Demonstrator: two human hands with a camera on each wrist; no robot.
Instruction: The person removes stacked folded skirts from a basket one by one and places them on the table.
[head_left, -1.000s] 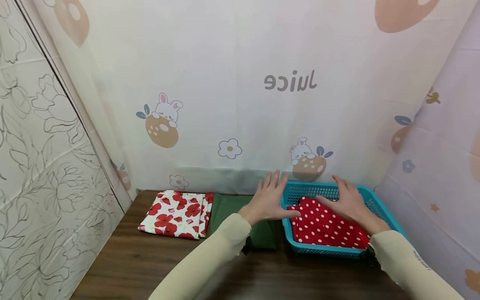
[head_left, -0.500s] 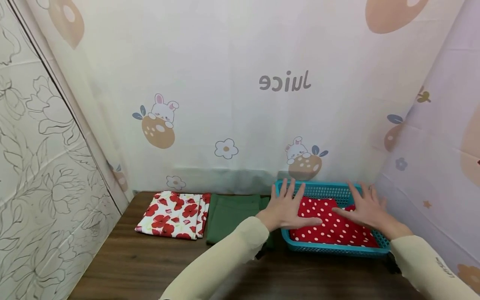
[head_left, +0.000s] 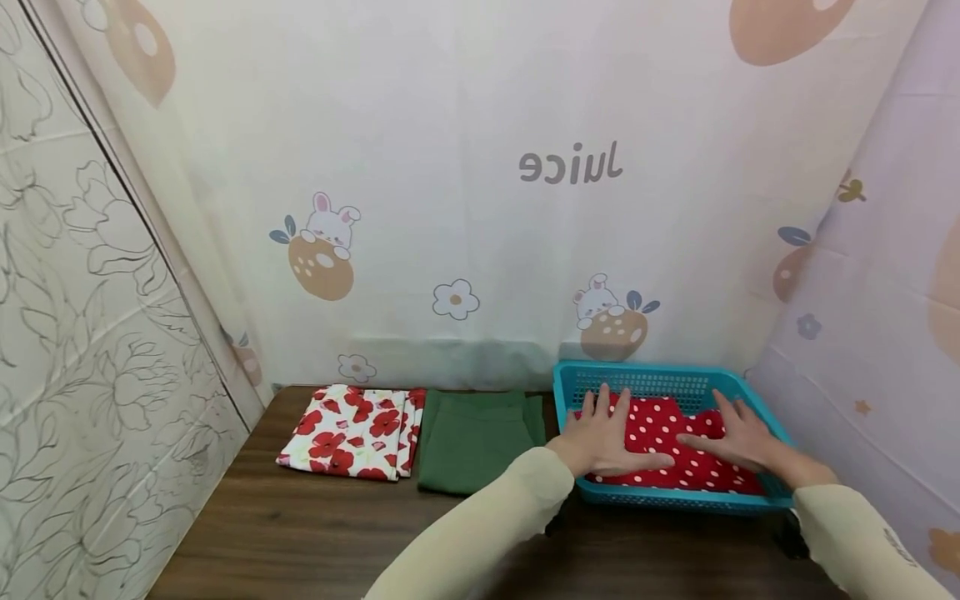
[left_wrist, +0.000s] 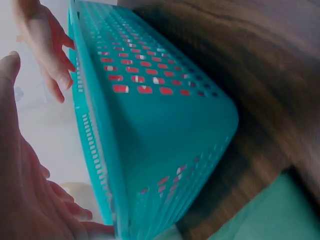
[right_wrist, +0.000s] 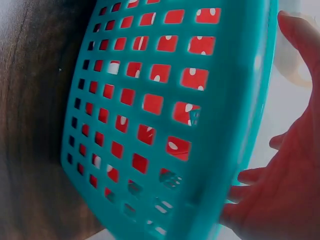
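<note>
A teal plastic basket (head_left: 648, 498) with perforated walls stands at the right of the table, holding a red cloth with white dots (head_left: 660, 433). My left hand (head_left: 603, 437) is over the left part of the cloth, fingers spread and pointing away from me. My right hand (head_left: 738, 437) is over its right part, fingers likewise spread, thumb toward the left hand. In the left wrist view the left hand (left_wrist: 35, 185) appears beside the basket rim. The right wrist view has the right hand (right_wrist: 285, 175) at the rim, with red fabric visible through the holes.
Left of the basket lies a folded green cloth (head_left: 476, 442). Beside it is a folded white cloth with red flowers (head_left: 348, 433). All stand on a dark wooden table (head_left: 277, 533), against a printed curtain (head_left: 450, 208) at the back.
Both hands have moved right and toward me, lower over the dotted cloth. The left hand no longer covers the green cloth. The basket and folded cloths stay in place.
</note>
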